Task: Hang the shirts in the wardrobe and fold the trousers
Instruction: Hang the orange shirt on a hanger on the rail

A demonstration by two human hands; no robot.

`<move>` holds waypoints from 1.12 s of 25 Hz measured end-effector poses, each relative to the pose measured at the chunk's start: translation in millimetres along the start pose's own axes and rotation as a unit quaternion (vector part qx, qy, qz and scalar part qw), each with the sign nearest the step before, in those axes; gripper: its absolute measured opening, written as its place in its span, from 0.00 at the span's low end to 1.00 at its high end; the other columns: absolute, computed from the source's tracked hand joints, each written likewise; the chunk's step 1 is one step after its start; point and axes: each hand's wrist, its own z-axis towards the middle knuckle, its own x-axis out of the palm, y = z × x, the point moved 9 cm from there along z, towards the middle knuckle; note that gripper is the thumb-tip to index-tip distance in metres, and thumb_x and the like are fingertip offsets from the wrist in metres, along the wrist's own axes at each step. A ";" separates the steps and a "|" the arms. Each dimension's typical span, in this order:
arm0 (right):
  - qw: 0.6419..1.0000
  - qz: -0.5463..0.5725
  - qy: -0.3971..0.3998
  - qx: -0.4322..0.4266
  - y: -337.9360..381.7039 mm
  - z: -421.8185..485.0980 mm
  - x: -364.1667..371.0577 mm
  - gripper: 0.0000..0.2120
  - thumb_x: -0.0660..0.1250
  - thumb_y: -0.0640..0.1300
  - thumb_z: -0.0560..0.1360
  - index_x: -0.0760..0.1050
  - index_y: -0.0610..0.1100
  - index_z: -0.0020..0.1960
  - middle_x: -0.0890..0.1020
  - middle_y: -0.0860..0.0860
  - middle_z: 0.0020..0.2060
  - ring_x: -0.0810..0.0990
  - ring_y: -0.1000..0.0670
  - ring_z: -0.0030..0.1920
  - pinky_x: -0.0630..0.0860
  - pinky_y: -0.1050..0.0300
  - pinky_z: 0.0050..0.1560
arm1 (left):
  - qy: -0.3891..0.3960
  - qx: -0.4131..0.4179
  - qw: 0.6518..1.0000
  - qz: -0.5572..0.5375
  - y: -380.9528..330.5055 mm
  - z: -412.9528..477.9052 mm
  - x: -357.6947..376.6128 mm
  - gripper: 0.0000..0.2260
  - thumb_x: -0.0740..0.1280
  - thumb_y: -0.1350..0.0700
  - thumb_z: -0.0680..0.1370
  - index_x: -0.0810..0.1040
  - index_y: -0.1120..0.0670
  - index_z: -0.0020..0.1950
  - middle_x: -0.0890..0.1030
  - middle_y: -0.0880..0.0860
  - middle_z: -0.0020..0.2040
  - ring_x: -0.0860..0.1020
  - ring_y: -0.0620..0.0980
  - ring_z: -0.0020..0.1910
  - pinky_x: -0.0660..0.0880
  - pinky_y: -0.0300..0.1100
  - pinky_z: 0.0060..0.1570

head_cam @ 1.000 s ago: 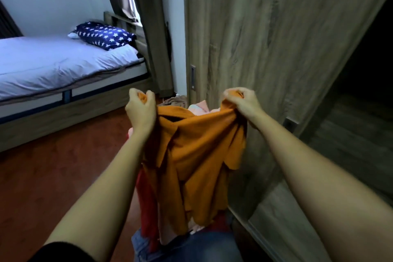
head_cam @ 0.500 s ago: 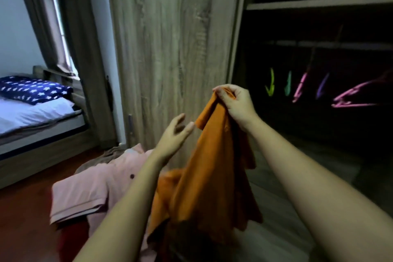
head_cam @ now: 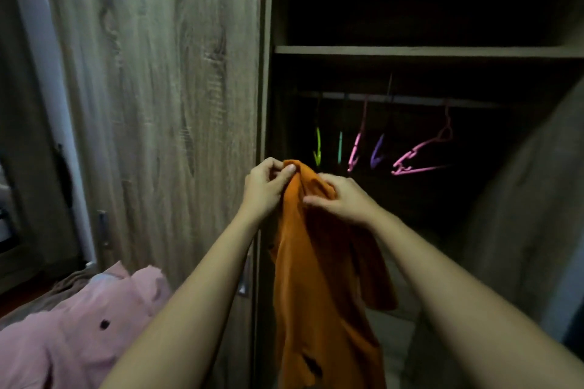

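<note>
Limp orange cotton shirt point(head_cam: 319, 262) held up at the open mouth of the wood-grain wardrobe point(head_cam: 158, 88), long axis hanging straight down from the grip. Left hand point(head_cam: 268, 186) pinched shut on the top edge, right hand point(head_cam: 341, 199) closed on the fabric just beside it. Row of coloured plastic hangers point(head_cam: 357, 148) on the dark rail point(head_cam: 410, 99), up and beyond the knuckles, right hand nearer. Likely next: freeing that hand for a hanger. Heap of pink clothes point(head_cam: 79, 331) low on the left.

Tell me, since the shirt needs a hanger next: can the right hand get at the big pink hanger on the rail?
Probably yes. The pink hanger hangs bare in the open wardrobe, nothing before it. But the right hand grips the orange shirt, so it must let go first.
</note>
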 end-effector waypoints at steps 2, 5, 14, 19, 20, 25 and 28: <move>0.996 0.045 -0.076 -0.014 -3.1 -1.0 -18.8 0.07 0.65 0.45 0.76 0.79 0.50 0.53 0.81 0.55 0.46 0.79 0.58 0.46 0.73 0.66 0.51 | 0.045 -0.030 0.998 -0.045 4.4 -6.2 20.1 0.08 0.65 0.50 0.78 0.75 0.54 0.50 0.78 0.51 0.40 0.77 0.47 0.38 0.74 0.40 0.36; 0.986 0.112 -0.117 -0.034 -1.1 -1.8 -37.5 0.11 0.60 0.32 0.77 0.76 0.46 0.50 0.78 0.55 0.41 0.76 0.70 0.39 0.69 0.76 0.46 | 0.257 -0.094 0.962 -0.016 45.0 -40.9 64.9 0.13 0.66 0.49 0.76 0.73 0.53 0.58 0.79 0.50 0.49 0.80 0.47 0.47 0.77 0.41 0.48; 0.993 0.057 -0.065 0.084 -52.3 -27.6 -71.6 0.19 0.57 0.27 0.72 0.73 0.50 0.40 0.76 0.54 0.38 0.75 0.62 0.37 0.71 0.66 0.42 | 0.293 -0.063 0.952 0.060 63.8 -31.0 43.9 0.25 0.69 0.35 0.64 0.76 0.54 0.49 0.80 0.54 0.49 0.81 0.50 0.45 0.80 0.46 0.48; 0.985 0.033 0.003 0.167 -73.9 -48.9 -62.4 0.15 0.58 0.31 0.73 0.72 0.51 0.43 0.75 0.50 0.42 0.75 0.49 0.47 0.73 0.55 0.48 | 0.261 -0.029 0.953 0.153 67.5 -4.6 23.6 0.11 0.71 0.47 0.72 0.73 0.51 0.42 0.77 0.52 0.44 0.78 0.49 0.42 0.75 0.41 0.41; 0.984 0.039 -0.005 0.174 -74.5 -52.5 -65.3 0.14 0.59 0.32 0.74 0.72 0.51 0.44 0.76 0.50 0.43 0.76 0.49 0.47 0.74 0.56 0.47 | 0.272 -0.028 0.945 0.181 74.4 -5.3 23.0 0.06 0.70 0.53 0.74 0.73 0.50 0.44 0.77 0.52 0.45 0.78 0.49 0.44 0.75 0.41 0.43; 0.974 -0.003 -0.021 0.225 -91.9 -62.7 -74.4 0.05 0.70 0.46 0.71 0.73 0.50 0.40 0.78 0.50 0.38 0.77 0.50 0.41 0.74 0.54 0.47 | 0.266 -0.095 0.948 0.148 84.2 -18.0 38.7 0.04 0.64 0.62 0.76 0.77 0.54 0.47 0.78 0.55 0.44 0.78 0.52 0.44 0.75 0.41 0.43; 0.953 -0.087 -0.097 0.272 -104.9 -68.7 -93.5 0.11 0.72 0.54 0.66 0.72 0.50 0.35 0.79 0.49 0.41 0.78 0.47 0.46 0.74 0.51 0.52 | 0.260 -0.107 0.936 0.213 66.9 -6.8 59.6 0.04 0.65 0.63 0.75 0.77 0.55 0.47 0.79 0.54 0.44 0.79 0.50 0.42 0.76 0.39 0.40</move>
